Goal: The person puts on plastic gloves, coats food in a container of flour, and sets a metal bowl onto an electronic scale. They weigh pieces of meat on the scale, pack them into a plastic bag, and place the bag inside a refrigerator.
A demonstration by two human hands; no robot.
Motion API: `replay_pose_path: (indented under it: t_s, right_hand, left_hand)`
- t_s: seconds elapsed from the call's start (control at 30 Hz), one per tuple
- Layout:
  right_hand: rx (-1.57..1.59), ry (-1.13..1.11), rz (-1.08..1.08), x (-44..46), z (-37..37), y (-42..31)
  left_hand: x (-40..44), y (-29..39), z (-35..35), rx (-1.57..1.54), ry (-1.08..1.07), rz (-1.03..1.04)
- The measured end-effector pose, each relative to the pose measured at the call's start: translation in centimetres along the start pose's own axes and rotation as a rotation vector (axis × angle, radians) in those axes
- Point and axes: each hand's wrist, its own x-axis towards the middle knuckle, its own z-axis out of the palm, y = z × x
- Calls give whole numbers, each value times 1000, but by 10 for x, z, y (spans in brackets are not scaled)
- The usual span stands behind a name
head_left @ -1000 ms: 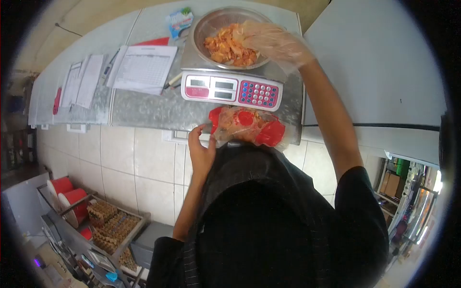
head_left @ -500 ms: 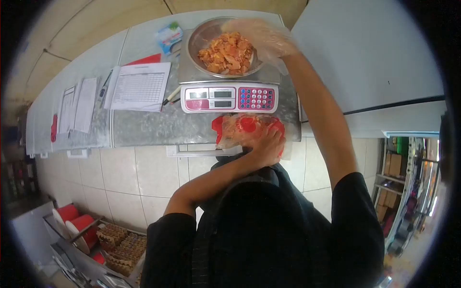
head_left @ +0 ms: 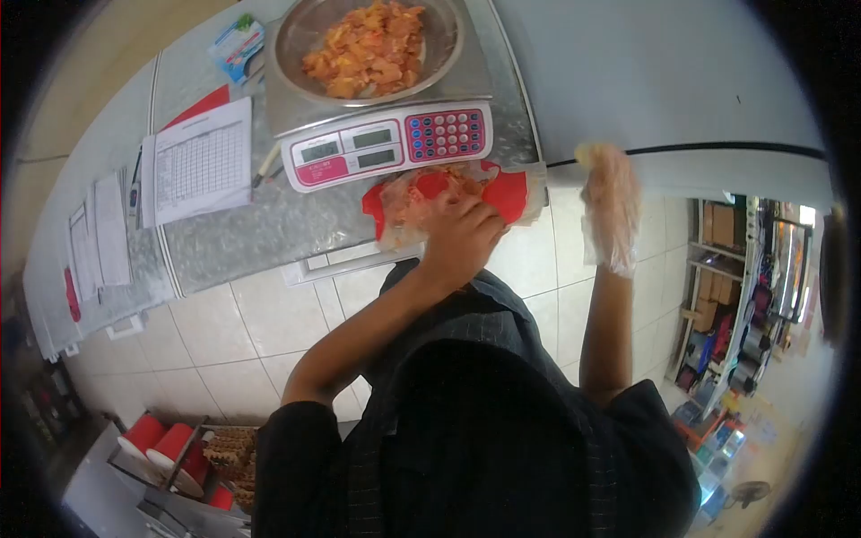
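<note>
My bare left hand is closed on a clear plastic bag with red print at the counter's front edge. Orange-coloured pieces show through the bag's film. My right hand, in a clear plastic glove, is raised over the floor to the right of the counter. Its fingers are drawn together and blurred, with a pale yellowish bit at their tips that I cannot make out. A steel bowl of cut, orange-coated raw meat rests on the digital scale, just beyond the bag.
Left of the scale lie a printed form, a marker, a blue-and-white packet and more papers. A large grey surface borders the counter on the right. Shelves with boxes stand farther right; egg trays are low at left.
My right hand has left the bowl and swung down to the right, beside my body. My left hand stays on the bag. The view has turned and shifted toward the right.
</note>
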Motion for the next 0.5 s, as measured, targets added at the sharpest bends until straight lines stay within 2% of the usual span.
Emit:
replay_pose_path:
  t_s: [0.03,0.07,0.13,0.17,0.2,0.23,0.3,0.37,0.43,0.5]
  right_hand:
    - [2,12,18,-21,14,18]
    - [72,-212,276,-44,33,36]
    - [480,-479,718,-50,29,21]
    - [821,-511,901,-44,14,-11]
    - [1093,-535,787,-47,10,-17]
    - [1094,-514,743,-62,28,-11]
    - [1287,-550,688,-65,16,-10]
    - [1345,-546,745,-67,-11,-2]
    - [1398,-531,795,-81,-34,16]
    - [1639,-456,560,-105,-58,40]
  left_hand:
    - [-1,8,-18,-59,70,-2]
    - [-2,15,-34,-118,138,-3]
    - [0,27,-60,-138,165,5]
    - [1,32,-70,-169,199,0]
    - [2,37,-77,-159,182,17]
    - [5,42,-83,-164,214,7]
    - [13,60,-93,-156,233,14]
    - [26,90,-100,-344,267,-92]
    - [38,126,-101,-382,232,-102]
    - [53,164,-92,-424,198,-99]
